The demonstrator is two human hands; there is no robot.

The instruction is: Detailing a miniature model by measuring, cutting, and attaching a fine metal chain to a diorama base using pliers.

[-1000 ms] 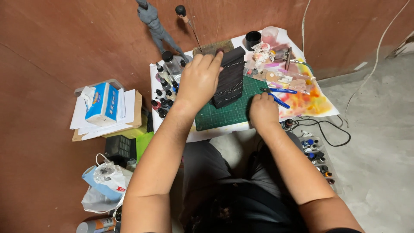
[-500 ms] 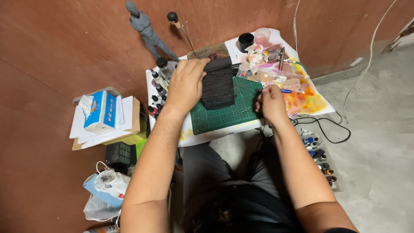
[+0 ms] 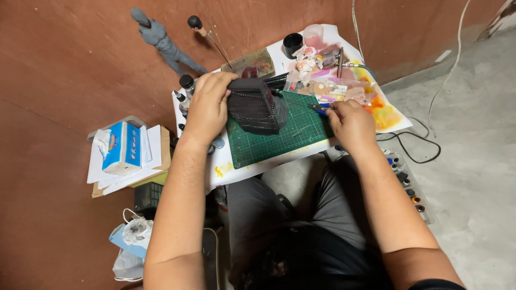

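Observation:
My left hand (image 3: 208,104) grips a dark, ridged model piece (image 3: 255,106) that stands tilted on a green cutting mat (image 3: 279,137). My fingers wrap over its top left edge. My right hand (image 3: 350,121) rests at the mat's right edge and pinches a small blue-handled tool (image 3: 321,109) whose dark tip points left toward the model. The mat lies on a small white work table (image 3: 236,169) above my knees.
Paint bottles (image 3: 185,88) line the table's left edge. Stained paper, a black cup (image 3: 293,44) and an airbrush (image 3: 340,56) lie at the back. A grey figure (image 3: 161,40) lies on the red floor. A blue tissue box (image 3: 121,147), black cables (image 3: 414,147) and a paint rack (image 3: 408,185) flank me.
My left hand has tipped the dark model up and turned it on the mat. My right hand has taken hold of the blue-handled tool.

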